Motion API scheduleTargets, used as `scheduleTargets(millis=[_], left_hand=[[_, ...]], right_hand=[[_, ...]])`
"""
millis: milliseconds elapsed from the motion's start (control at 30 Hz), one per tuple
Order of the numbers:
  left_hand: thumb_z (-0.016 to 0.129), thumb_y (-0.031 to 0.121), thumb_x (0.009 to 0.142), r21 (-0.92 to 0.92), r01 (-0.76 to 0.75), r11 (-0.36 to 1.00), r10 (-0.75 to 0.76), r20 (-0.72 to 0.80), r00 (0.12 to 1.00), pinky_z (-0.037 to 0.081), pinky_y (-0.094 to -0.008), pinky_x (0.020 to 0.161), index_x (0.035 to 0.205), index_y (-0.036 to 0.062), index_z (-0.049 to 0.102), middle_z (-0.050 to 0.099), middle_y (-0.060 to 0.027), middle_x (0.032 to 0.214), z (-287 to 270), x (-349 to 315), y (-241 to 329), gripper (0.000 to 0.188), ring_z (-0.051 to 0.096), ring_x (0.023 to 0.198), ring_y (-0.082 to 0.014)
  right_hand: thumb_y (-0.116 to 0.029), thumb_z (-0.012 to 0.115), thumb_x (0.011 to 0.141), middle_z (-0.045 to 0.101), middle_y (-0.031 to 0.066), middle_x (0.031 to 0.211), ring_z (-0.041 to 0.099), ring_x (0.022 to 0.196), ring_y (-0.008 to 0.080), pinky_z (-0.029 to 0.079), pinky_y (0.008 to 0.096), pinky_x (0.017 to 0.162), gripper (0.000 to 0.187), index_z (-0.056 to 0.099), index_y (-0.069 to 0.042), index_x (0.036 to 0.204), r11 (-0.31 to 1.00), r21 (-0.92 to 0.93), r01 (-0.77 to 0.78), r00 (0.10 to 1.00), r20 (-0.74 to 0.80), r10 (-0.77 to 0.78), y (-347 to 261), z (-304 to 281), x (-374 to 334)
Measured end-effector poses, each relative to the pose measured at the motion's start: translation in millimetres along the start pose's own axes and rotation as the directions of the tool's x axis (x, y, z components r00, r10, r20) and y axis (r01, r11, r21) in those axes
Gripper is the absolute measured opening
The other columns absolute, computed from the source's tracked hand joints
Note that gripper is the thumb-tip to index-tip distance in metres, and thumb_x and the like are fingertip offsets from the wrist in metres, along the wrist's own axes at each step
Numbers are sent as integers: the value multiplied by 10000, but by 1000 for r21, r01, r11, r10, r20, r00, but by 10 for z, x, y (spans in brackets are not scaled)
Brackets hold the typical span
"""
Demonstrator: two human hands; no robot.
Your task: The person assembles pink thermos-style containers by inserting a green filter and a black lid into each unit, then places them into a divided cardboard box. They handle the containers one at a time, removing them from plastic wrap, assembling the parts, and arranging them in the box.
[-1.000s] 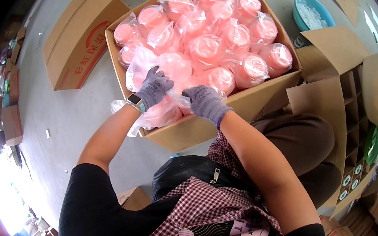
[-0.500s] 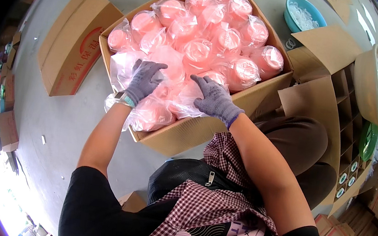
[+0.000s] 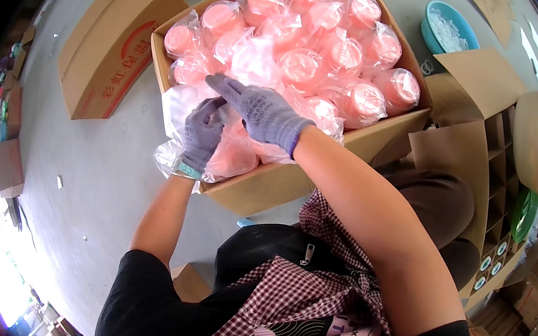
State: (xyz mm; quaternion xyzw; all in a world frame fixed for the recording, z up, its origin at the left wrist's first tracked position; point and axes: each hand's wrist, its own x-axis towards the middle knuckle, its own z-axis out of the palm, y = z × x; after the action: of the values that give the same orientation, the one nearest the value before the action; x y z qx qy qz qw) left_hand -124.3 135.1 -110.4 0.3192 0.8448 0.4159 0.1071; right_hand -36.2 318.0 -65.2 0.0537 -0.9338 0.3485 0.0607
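Note:
A cardboard box (image 3: pixel 253 191) in front of me is packed with several pink cylindrical items (image 3: pixel 299 67), each wrapped in a clear plastic bag. Grey knit gloves cover both hands. At the box's near left corner, my left hand (image 3: pixel 202 135) has its fingers curled in on loose clear plastic (image 3: pixel 180 101); exactly what they grip is partly hidden. My right hand (image 3: pixel 259 112) reaches across above the left one, fingers stretched out and pointing left, over the wrapped items. A pink item (image 3: pixel 234 156) in its bag lies just under the two hands.
A cardboard carton (image 3: pixel 107 43) stands on the grey floor to the left. To the right is an open box with cardboard dividers (image 3: pixel 497 174), beside a beige tub (image 3: pixel 529 141) of white pieces. A blue basin (image 3: pixel 433 37) of clear pieces sits at the far right.
My right hand has moved left, from the box's near middle to above the left hand. The left hand has drawn slightly nearer and its fingers have curled. The whole view has shifted a little.

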Motion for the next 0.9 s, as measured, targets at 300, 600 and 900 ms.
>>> scheduleTargets(millis=[300, 600, 900], left_hand=[[566, 43, 756, 302, -455, 838, 366, 309, 878, 516, -453, 769, 1083, 44, 663, 657, -178, 955, 59, -87, -232, 341, 627, 881, -401], [603, 118, 820, -6, -89, 996, 68, 700, 711, 468, -390, 646, 849, 2, 646, 604, -182, 732, -207, 244, -11, 127, 594, 673, -235], [650, 54, 859, -39, 96, 995, -67, 470, 880, 516, -321, 958, 1345, 19, 558, 649, -142, 1275, -377, 107, -806, 496, 625, 1179, -228]], right_hand=[[-189, 602, 873, 653, 34, 1011, 596, 1041, 224, 433, 420, 891, 126, 710, -232, 921, 803, -592, 70, 966, 240, 93, 343, 11, -183], [-181, 625, 851, 680, 24, 938, 625, 1010, 212, 467, 402, 843, 124, 734, -206, 904, 734, -676, -68, 973, 118, 199, 489, -25, -269], [-184, 545, 894, 638, 122, 1232, 626, 1123, 319, 499, 456, 957, 301, 667, -146, 1167, 770, -376, -516, 840, -43, 542, 1387, -628, -960]])
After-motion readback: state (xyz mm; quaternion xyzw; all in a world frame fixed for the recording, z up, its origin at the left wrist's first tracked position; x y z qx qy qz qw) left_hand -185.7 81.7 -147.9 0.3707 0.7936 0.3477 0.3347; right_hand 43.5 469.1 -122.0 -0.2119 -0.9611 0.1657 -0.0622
